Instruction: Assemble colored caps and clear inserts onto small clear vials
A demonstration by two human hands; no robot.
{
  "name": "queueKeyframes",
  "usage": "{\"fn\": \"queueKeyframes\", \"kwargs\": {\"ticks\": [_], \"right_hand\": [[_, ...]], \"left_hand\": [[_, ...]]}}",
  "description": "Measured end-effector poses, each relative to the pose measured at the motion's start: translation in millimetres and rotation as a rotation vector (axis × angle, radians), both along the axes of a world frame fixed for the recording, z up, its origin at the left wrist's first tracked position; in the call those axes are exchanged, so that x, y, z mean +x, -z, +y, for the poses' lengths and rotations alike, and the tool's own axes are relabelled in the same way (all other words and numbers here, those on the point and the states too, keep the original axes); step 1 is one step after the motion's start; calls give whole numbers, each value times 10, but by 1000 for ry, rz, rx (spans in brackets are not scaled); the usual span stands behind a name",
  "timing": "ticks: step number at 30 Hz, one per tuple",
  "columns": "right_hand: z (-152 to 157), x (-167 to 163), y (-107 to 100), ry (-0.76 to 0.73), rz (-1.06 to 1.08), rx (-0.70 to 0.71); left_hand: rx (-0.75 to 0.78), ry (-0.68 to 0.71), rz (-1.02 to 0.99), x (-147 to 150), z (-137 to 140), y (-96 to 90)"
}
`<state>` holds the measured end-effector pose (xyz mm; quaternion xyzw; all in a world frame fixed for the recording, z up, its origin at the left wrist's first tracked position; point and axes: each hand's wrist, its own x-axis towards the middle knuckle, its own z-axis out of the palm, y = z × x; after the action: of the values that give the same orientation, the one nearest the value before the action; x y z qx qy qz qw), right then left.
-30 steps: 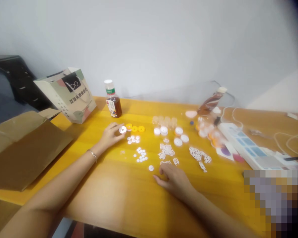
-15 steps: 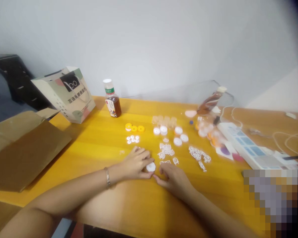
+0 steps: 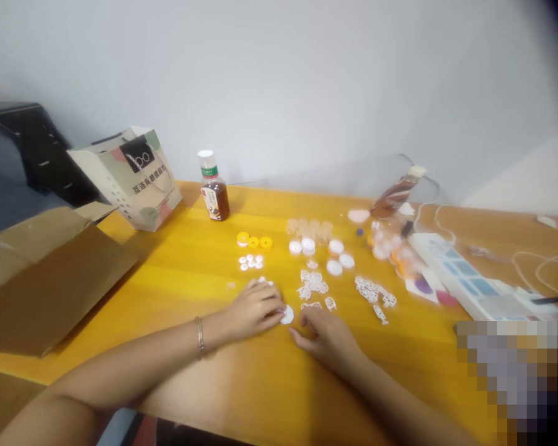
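Clock directions start at a flat, round white disc [image 3: 287,316] near the front of a yellow wooden table [image 3: 190,384]. At nine o'clock is a brown cardboard box [image 3: 46,291]; at ten, a cream, green and pink paper bag [image 3: 144,198] showing a glasses logo and Chinese characters starting 互连, the rest blurred. At eleven, a white-capped bottle of brown liquid [image 3: 215,198], label illegible; nearer, yellow rings [image 3: 266,243]. The left hand [image 3: 255,313], at nine, has fingertips together at the disc's edge; whether they clamp it cannot be told. The right hand [image 3: 328,336], at four, holds thumb and forefinger apart. Half past two: lacy white pieces [image 3: 371,288].
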<state>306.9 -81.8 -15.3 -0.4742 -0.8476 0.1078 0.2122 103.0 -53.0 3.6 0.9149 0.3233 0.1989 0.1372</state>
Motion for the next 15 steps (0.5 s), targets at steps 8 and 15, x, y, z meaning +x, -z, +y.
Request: {"fn": "queueKeyframes", "kwargs": {"ticks": [8, 15], "right_hand": [[-9, -9, -31, 6, 3, 9], [-6, -9, -35, 17, -33, -16]], "left_hand": [[-9, 4, -49, -232, 125, -261], [-250, -154, 110, -903, 481, -398]]}}
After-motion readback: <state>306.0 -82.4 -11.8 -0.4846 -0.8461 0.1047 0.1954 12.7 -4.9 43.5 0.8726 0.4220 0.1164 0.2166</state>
